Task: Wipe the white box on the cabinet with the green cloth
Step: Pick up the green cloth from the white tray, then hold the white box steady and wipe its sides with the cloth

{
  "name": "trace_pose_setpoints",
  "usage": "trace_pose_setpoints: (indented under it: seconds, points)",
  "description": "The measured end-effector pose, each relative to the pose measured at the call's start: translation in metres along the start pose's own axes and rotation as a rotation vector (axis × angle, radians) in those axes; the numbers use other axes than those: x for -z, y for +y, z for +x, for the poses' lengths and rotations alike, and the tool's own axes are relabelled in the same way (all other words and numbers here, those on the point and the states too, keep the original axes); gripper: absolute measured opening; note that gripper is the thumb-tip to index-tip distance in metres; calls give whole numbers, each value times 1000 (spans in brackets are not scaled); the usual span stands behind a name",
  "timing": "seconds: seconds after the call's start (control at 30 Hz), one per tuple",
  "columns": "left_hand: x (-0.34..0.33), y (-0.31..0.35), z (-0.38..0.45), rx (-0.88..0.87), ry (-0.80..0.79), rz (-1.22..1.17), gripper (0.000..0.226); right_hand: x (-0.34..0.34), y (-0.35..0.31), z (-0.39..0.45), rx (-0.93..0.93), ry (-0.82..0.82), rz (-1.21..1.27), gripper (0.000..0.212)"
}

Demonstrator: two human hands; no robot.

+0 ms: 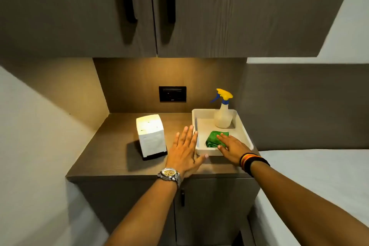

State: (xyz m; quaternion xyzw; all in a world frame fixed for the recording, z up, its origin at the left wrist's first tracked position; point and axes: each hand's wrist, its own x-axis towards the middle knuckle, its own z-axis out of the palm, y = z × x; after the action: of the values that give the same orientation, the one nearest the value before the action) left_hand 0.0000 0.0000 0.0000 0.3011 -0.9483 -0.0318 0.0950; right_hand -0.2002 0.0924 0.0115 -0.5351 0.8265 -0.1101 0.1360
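Reaching over the brown wood-grain cabinet top [111,158], both hands are flat with fingers spread, gripping nothing. The right hand [232,146] lies over the near rim of the shallow white plastic tray [244,132], fingertips touching the folded green cloth [214,139] inside it; this hand is clearly the nearer to the cloth. The left hand [184,151] hovers between tray and upright white rectangular box [150,136], which stands to its left, long axis vertical. A spray bottle with yellow trigger head [223,114] occupies the tray's far end. Wiping appears not yet begun.
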Motion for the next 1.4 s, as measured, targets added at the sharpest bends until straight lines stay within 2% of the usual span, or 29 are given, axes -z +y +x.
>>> trace_pose_setpoints:
  seconds: [0.07,0.2,0.4,0.6,0.77,0.83,0.93,1.03,1.1,1.23,1.4]
  points:
    - [-14,3,18,8,-83,-4,104,2,8,28,4,-29,-3,56]
    - [-47,-8,56,61,-148,8,111,-4,17,83,-1,-123,-31,58]
    - [-69,-18,80,58,-221,-70,115,-24,19,123,-52,-349,-78,85]
    - [-66,-17,80,61,-257,-90,125,-26,20,132,-90,-347,-32,78]
    - [-42,-20,74,9,-333,-82,123,-17,14,111,-103,-87,15,61]
    - [-30,-29,64,-51,-231,-74,119,-6,5,103,-78,51,94,56]
    - [-11,-49,37,-79,55,-36,107,13,-35,96,45,153,234,62]
    - [3,-74,7,49,327,-49,101,32,-89,100,178,221,334,67]
    - [3,-91,-17,191,419,-107,105,41,-127,99,257,261,366,64]
    - [-15,-111,-46,506,394,-258,116,43,-192,90,405,238,264,60]
    - [-31,-108,-45,606,242,-595,128,13,-230,86,532,52,80,68]
